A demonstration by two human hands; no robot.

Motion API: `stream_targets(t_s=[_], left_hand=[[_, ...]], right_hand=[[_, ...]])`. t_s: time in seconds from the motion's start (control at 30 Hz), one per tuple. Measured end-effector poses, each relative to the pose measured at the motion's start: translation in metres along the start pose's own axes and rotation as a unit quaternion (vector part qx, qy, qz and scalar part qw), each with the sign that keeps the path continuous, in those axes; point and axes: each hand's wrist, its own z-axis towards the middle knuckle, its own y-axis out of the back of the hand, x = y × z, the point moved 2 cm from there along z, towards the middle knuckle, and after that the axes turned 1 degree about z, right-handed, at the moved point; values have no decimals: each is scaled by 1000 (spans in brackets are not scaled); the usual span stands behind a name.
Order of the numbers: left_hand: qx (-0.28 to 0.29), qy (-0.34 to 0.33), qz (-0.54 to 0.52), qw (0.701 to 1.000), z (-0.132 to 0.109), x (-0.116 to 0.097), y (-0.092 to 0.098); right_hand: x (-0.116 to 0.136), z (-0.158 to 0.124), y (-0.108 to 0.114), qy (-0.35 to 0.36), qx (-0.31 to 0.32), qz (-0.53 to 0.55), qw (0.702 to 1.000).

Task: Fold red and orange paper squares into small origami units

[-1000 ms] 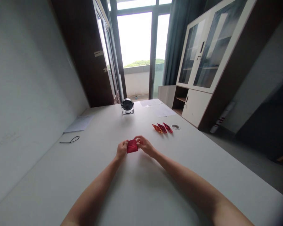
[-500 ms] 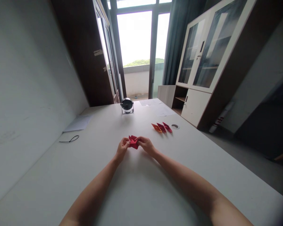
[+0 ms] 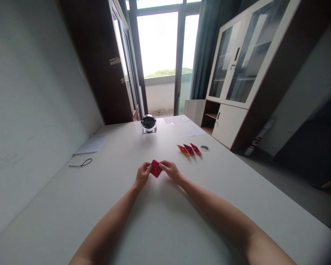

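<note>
Between my two hands is a piece of folded red paper [image 3: 156,169], its face a flat diamond with one corner toward me. My left hand [image 3: 143,173] pinches its left corner, thumb on top. On the opposite corner my right hand [image 3: 170,170] is closed the same way. The paper is held just over the white table [image 3: 160,221]; whether it touches the surface I cannot tell. Farther off to the right lie three folded paper pieces in a row: an orange one [image 3: 183,150], a dark red one [image 3: 188,149] and another red one [image 3: 195,149].
A white roll of tape [image 3: 205,148] lies right of the folded pieces. Toward the back stands a round black-and-silver device [image 3: 148,123]. White sheets [image 3: 193,129] lie at the far right, more paper [image 3: 91,144] at the left wall. Near it is a black cable tie [image 3: 82,163].
The red paper had raised, parted folds half a second ago; now it is flattened into a diamond. Both hands stay in almost the same place, still gripping its sides.
</note>
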Motion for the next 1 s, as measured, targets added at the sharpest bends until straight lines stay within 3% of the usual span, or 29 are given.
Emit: stream_targets(t_s=[0.2,0.47,0.6,1.0], left_hand=[[1,12,-26,1000,1,3,-3],[-12,-29,137,990,-3,-3,2],[-6,-42,184,982,-5,-7,3],[-30,-26,126,991,-4,-3,3]], right_hand=[[-6,3,0,11,-18,-26,999],[-8,0,-2,52,-27,-148,987],[-8,-1,-4,71,-22,-161,984],[-9,0,0,36,-37,-135,990]])
